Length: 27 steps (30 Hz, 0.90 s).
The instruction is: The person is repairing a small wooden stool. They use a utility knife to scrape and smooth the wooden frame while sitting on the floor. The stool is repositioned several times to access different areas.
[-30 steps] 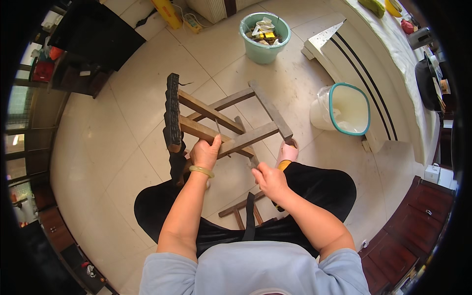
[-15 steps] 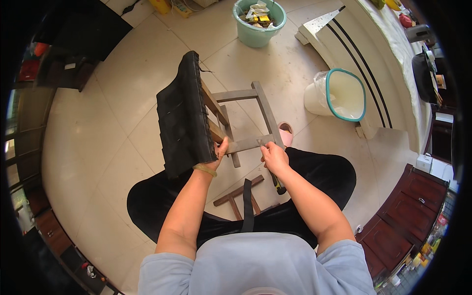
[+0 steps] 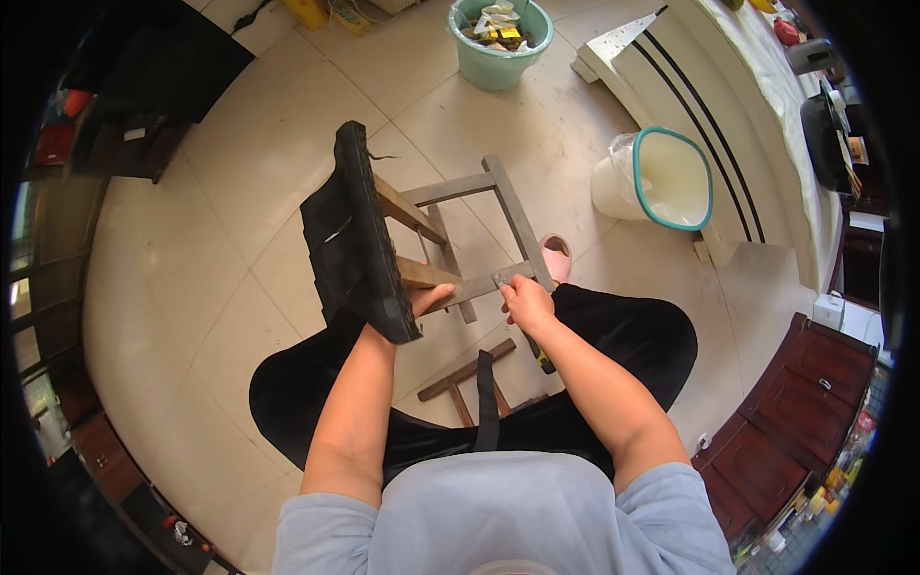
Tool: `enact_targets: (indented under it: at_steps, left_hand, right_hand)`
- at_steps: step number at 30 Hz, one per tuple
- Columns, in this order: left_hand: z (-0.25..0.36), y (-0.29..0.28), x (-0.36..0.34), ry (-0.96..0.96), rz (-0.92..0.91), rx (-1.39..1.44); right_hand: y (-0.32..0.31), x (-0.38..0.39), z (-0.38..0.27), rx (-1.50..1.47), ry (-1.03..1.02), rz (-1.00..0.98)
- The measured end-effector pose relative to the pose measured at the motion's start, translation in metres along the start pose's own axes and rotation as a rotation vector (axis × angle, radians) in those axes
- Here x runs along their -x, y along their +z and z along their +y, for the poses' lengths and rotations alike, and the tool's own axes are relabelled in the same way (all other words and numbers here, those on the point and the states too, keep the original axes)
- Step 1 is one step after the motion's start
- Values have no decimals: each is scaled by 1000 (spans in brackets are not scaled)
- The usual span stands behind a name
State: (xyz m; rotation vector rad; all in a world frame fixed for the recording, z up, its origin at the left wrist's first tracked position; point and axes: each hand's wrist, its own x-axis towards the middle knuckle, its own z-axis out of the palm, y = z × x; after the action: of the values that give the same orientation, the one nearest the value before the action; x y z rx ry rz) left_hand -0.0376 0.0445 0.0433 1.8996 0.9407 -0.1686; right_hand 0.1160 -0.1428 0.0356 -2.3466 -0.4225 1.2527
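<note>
A wooden stool point(image 3: 513, 216) lies tipped on its side in front of me, its legs and rungs facing right. Its seat point(image 3: 355, 249) is covered with black strips and faces left. My left hand point(image 3: 433, 299) grips the stool frame by the seat's near end, thumb along the wood and the other fingers mostly hidden behind the seat. Beside the near rung, my right hand point(image 3: 529, 303) is closed around a tool with a black and yellow-green handle point(image 3: 542, 359), whose lower end sticks out under the hand. The tool's working end is too small to make out.
A dark wooden frame point(image 3: 467, 369) lies between my legs, a black strap point(image 3: 487, 402) hanging over it. A pink slipper point(image 3: 555, 259) is beyond my right knee. Farther off stand a white bin with a teal rim point(image 3: 711, 192) and a green bucket of rubbish point(image 3: 494, 67).
The seat has turned and its far end has come nearer. My left hand has shifted so the seat's near corner now covers its wrist. My right hand has moved slightly left along the rung.
</note>
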Motion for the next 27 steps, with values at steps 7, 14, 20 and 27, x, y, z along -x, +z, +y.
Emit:
enact_targets:
  at_steps: [7, 14, 20, 27]
  left_hand:
    - [-8, 28, 16, 27, -21, 171]
    - [1, 26, 5, 20, -142, 150]
    - [-7, 34, 1, -16, -135, 403]
    - [1, 33, 5, -138, -102, 605]
  right_hand:
    - [12, 9, 17, 377, -269, 300]
    - [21, 22, 16, 502, -556, 362]
    - [29, 22, 1, 694, -669, 291]
    - [23, 20, -7, 755, -698, 253]
